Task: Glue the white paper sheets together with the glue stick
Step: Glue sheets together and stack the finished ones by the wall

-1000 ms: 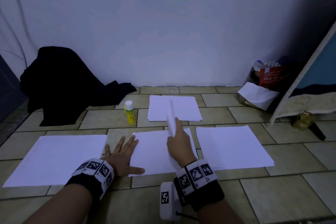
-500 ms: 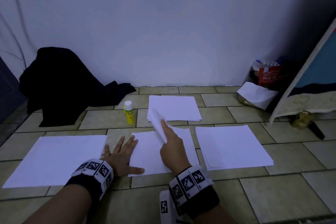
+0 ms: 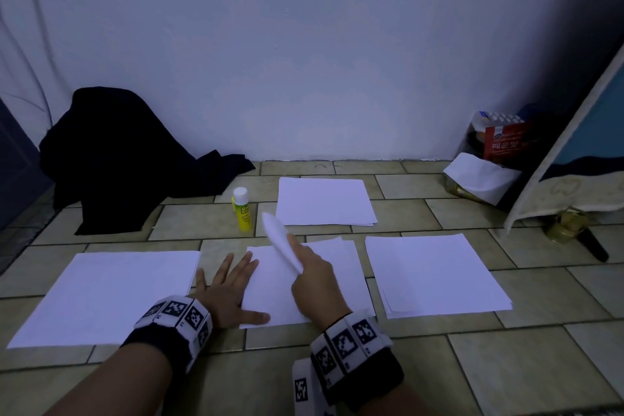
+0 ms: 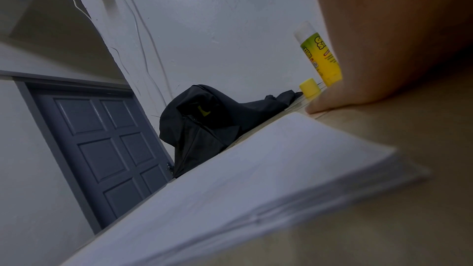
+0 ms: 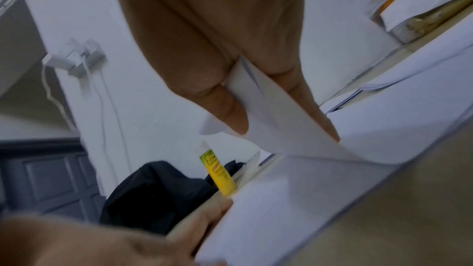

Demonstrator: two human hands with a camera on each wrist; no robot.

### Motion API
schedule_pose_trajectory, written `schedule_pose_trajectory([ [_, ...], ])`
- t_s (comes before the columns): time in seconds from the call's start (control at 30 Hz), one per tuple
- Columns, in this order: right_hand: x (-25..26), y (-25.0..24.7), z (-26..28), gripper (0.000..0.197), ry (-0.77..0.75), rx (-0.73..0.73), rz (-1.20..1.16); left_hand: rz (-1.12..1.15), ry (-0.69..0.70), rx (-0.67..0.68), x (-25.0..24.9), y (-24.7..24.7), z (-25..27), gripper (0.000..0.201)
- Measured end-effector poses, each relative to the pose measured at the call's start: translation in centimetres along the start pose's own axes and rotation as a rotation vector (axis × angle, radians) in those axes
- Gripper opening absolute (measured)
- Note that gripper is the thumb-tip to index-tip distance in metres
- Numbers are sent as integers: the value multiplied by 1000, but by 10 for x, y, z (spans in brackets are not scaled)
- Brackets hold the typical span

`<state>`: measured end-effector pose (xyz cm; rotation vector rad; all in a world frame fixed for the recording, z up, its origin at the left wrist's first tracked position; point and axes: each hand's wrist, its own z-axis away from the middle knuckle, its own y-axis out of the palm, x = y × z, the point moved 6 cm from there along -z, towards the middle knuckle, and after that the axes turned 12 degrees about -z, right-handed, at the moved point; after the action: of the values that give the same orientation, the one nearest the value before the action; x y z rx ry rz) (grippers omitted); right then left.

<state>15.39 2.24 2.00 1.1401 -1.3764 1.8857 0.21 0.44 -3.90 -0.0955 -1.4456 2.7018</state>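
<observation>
Between the two hands on the tiled floor (image 3: 506, 365) lies the middle stack of white paper (image 3: 270, 294). On its left edge rests the left hand (image 3: 229, 290), flat, with fingers spread and straight and the thumb lying over the near left corner. The right hand (image 3: 314, 280) hovers over the same stack and pinches the top sheet (image 3: 280, 240) between thumb and fingers; in the right wrist view the thumb (image 5: 230, 108) presses the sheet's corner against the fingers behind it. That sheet curls up off the stack and leans away toward the far left, its lifted end reaching close to the glue stick (image 3: 242, 209).

Just beyond the left hand's fingertips the glue stick stands upright, yellow with a white top; the left wrist view shows a small yellow cap (image 4: 309, 87) on the floor just beside it. Farther out, beyond the right hand, sits another paper stack (image 3: 324, 201). One more stack (image 3: 101, 297) lies to the left of the left hand, and one (image 3: 435, 273) to the right of the right hand. A dark cloth heap (image 3: 125, 162) sits against the wall, well beyond the left hand.
</observation>
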Motion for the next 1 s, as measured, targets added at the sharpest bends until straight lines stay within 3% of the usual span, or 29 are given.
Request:
schedule_pose_trajectory([
  [0.1, 4, -37, 2, 71, 8, -135, -121, -15, -3, 10, 1, 0, -1, 163],
  [0.2, 12, -74, 4, 72, -36, -265, -208, -12, -10, 17, 1, 1, 0, 138],
  [0.23, 16, -84, 6, 74, -62, -311, -224, -7, -7, 17, 1, 0, 0, 138],
  [0.33, 29, -100, 12, 78, -145, -405, -203, -19, 6, 25, 0, 0, 0, 163],
  [0.47, 38, -80, 14, 82, -167, -332, -85, -1, 2, 22, 1, 1, -2, 149],
  [0.63, 22, -34, 6, 80, -53, -168, -17, -4, 1, 11, 1, 2, -2, 162],
  [0.73, 15, -19, 3, 78, -12, -116, -20, 10, 0, 6, 1, 2, -2, 149],
  [0.83, 11, -9, 2, 76, 39, -88, 2, 7, 0, 7, 1, 1, -2, 161],
  [1.0, 8, -1, 2, 76, 89, -79, 33, 16, 10, 8, -1, 0, 1, 164],
])
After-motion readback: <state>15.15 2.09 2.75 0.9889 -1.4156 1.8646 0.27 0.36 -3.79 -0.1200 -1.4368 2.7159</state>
